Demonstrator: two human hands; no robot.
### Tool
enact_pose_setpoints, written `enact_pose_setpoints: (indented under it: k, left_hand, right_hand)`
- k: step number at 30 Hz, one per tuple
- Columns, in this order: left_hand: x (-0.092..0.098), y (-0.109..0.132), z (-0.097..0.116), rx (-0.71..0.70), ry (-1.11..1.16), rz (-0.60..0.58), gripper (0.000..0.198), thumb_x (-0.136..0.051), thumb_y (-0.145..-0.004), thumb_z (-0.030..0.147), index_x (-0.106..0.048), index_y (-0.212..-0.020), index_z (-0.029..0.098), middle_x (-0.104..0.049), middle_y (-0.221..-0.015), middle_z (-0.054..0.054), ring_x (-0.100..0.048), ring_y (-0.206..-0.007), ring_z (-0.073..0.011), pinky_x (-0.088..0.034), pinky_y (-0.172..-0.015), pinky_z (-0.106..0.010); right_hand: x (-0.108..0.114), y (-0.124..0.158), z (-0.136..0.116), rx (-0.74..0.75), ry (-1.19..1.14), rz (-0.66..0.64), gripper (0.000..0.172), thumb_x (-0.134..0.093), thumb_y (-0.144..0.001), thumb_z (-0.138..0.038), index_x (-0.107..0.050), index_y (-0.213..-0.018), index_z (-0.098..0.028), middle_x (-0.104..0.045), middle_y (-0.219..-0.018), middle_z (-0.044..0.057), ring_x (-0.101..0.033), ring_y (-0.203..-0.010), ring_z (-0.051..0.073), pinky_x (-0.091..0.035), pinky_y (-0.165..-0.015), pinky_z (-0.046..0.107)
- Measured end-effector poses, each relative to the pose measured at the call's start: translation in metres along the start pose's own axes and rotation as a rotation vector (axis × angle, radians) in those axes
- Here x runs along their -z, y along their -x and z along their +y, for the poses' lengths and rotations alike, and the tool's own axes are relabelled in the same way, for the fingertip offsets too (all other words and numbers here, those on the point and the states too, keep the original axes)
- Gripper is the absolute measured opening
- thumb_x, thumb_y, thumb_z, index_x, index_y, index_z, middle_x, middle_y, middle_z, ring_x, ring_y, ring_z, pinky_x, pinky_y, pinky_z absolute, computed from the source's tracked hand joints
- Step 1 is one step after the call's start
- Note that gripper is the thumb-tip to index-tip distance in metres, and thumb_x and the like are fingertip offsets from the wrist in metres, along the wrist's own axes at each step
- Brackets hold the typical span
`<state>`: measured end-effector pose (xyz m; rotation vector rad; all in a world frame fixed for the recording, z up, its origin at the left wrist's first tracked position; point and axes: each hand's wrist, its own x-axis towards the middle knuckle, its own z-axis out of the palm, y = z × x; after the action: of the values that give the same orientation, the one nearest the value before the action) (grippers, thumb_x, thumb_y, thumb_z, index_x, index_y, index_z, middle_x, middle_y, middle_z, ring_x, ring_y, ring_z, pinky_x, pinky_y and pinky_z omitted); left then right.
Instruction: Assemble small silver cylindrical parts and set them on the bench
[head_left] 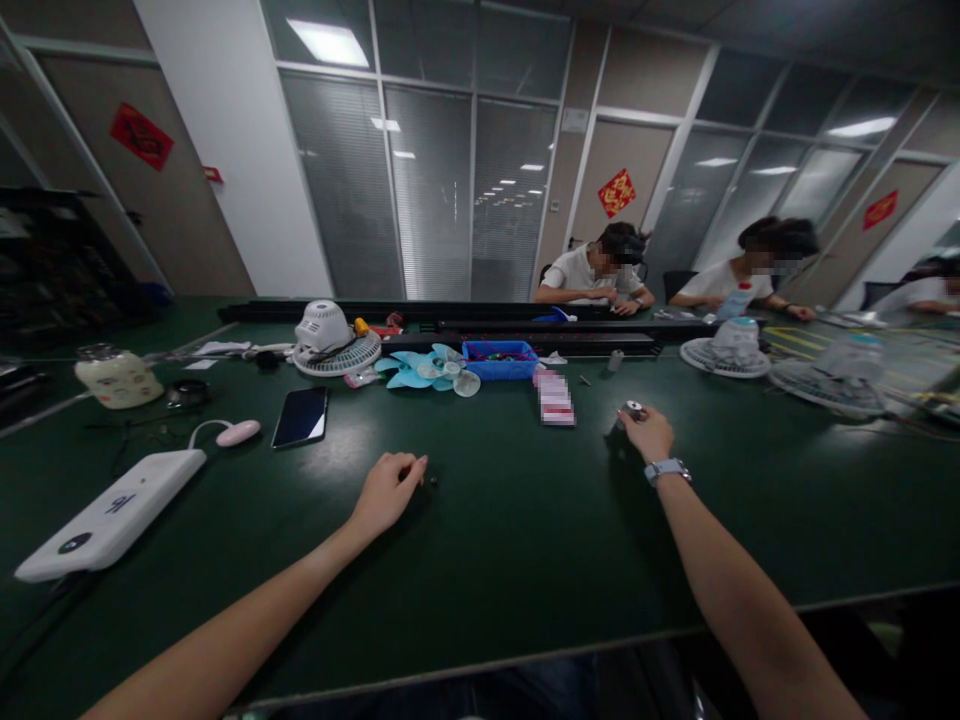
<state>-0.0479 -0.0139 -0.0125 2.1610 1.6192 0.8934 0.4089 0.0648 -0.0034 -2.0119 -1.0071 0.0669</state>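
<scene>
My left hand (388,492) rests low over the green table with its fingers curled in. Whether anything lies inside those fingers is hidden. Just right of its fingertips sits a tiny dark piece (433,482), too small to name. Farther right, my right hand (649,432), with a watch (667,470) on its wrist, grips a small metal-topped cylinder (634,409) between thumb and fingers. Beyond that hand, a small clear cylindrical piece (616,360) stands on the table. A pink-and-white packet (555,398), partly blurred, lies between my hands, farther back.
Behind the hands are a blue bin (500,367) of small parts, light-blue fan blades (420,370) and white fan bodies (337,345). At left are a phone (301,416), a white power bank-like device (112,515) and a jar (116,378). Other people (596,275) sit across the table.
</scene>
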Motion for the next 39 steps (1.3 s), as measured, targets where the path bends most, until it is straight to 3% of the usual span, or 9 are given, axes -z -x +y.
enact_pose_setpoints:
  k: [5, 8, 10, 15, 20, 28, 32, 36, 39]
  left_hand:
    - [0.001, 0.0, 0.002, 0.016, 0.003, 0.005, 0.049, -0.036, -0.093, 0.052, -0.06, -0.063, 0.021, -0.064, -0.069, -0.004, -0.059, -0.08, -0.0238, -0.042, -0.073, -0.032]
    - [0.001, -0.001, 0.003, 0.038, 0.02, 0.052, 0.049, -0.035, -0.092, 0.052, -0.06, -0.063, 0.021, -0.063, -0.069, -0.004, -0.058, -0.079, -0.0238, -0.041, -0.073, -0.032]
    - [0.001, -0.002, 0.003, 0.06, 0.024, 0.09, 0.049, -0.035, -0.092, 0.052, -0.058, -0.062, 0.021, -0.062, -0.067, -0.004, -0.058, -0.077, -0.0238, -0.041, -0.071, -0.032]
    - [-0.002, -0.003, -0.002, 0.081, 0.021, 0.126, 0.049, -0.031, -0.093, 0.052, -0.057, -0.064, 0.021, -0.062, -0.068, -0.004, -0.058, -0.076, -0.0235, -0.041, -0.069, -0.032]
    - [-0.003, -0.002, -0.002, 0.071, 0.014, 0.123, 0.048, -0.032, -0.093, 0.051, -0.056, -0.064, 0.021, -0.063, -0.068, -0.004, -0.058, -0.076, -0.0236, -0.042, -0.07, -0.033]
    - [-0.003, -0.003, -0.002, 0.063, 0.014, 0.117, 0.047, -0.033, -0.093, 0.049, -0.053, -0.059, 0.023, -0.061, -0.061, -0.002, -0.058, -0.072, -0.022, -0.041, -0.065, -0.03]
    - [-0.003, -0.003, -0.002, 0.063, 0.007, 0.115, 0.046, -0.034, -0.092, 0.049, -0.054, -0.06, 0.022, -0.061, -0.063, -0.003, -0.057, -0.072, -0.0222, -0.04, -0.066, -0.031]
    - [-0.002, -0.002, -0.001, 0.058, 0.006, 0.117, 0.047, -0.035, -0.092, 0.05, -0.053, -0.059, 0.022, -0.061, -0.064, -0.003, -0.057, -0.073, -0.0224, -0.041, -0.068, -0.031]
    - [-0.002, -0.002, -0.001, 0.054, 0.009, 0.12, 0.046, -0.035, -0.091, 0.05, -0.053, -0.059, 0.022, -0.061, -0.064, -0.003, -0.057, -0.074, -0.0225, -0.041, -0.068, -0.031]
  right_hand:
    - [0.0, 0.012, -0.013, 0.088, 0.045, 0.101, 0.062, -0.067, -0.074, -0.038, -0.053, -0.128, -0.011, -0.059, -0.126, 0.021, -0.054, -0.117, 0.034, -0.038, -0.097, 0.049]
    - [-0.003, 0.05, -0.046, 0.404, 0.016, 0.191, 0.064, -0.059, -0.083, -0.037, -0.04, -0.14, -0.012, -0.042, -0.145, 0.021, -0.035, -0.136, 0.031, -0.022, -0.11, 0.053]
    - [-0.01, 0.093, -0.071, 0.677, -0.056, 0.005, 0.052, -0.051, -0.09, -0.038, -0.045, -0.137, -0.017, -0.044, -0.145, 0.016, -0.034, -0.138, 0.026, -0.018, -0.113, 0.05]
    - [-0.022, 0.206, -0.115, 1.137, -0.132, -0.811, 0.048, -0.047, -0.094, -0.046, -0.047, -0.139, -0.031, -0.036, -0.153, 0.005, -0.024, -0.144, 0.024, -0.018, -0.116, 0.047]
    - [-0.02, 0.239, -0.129, 1.175, -0.061, -1.017, 0.047, -0.038, -0.098, -0.045, -0.045, -0.142, -0.03, -0.03, -0.156, 0.004, -0.017, -0.146, 0.027, -0.019, -0.115, 0.051]
    - [-0.03, 0.229, -0.128, 1.157, -0.176, -0.937, 0.038, -0.043, -0.097, -0.037, -0.058, -0.131, -0.026, -0.055, -0.138, 0.004, -0.036, -0.139, 0.022, -0.024, -0.114, 0.045]
    - [-0.033, 0.219, -0.123, 0.955, -0.333, -0.845, 0.028, -0.053, -0.092, -0.04, -0.07, -0.113, -0.03, -0.069, -0.118, 0.001, -0.055, -0.123, 0.023, -0.036, -0.107, 0.043]
    - [-0.03, 0.179, -0.111, 0.743, -0.465, -0.638, 0.02, -0.062, -0.085, -0.041, -0.074, -0.099, -0.032, -0.073, -0.106, 0.0, -0.064, -0.107, 0.022, -0.041, -0.102, 0.039]
    - [-0.02, 0.125, -0.093, 0.584, -0.476, -0.336, 0.023, -0.065, -0.082, -0.04, -0.075, -0.098, -0.029, -0.073, -0.106, 0.002, -0.065, -0.103, 0.024, -0.042, -0.099, 0.038]
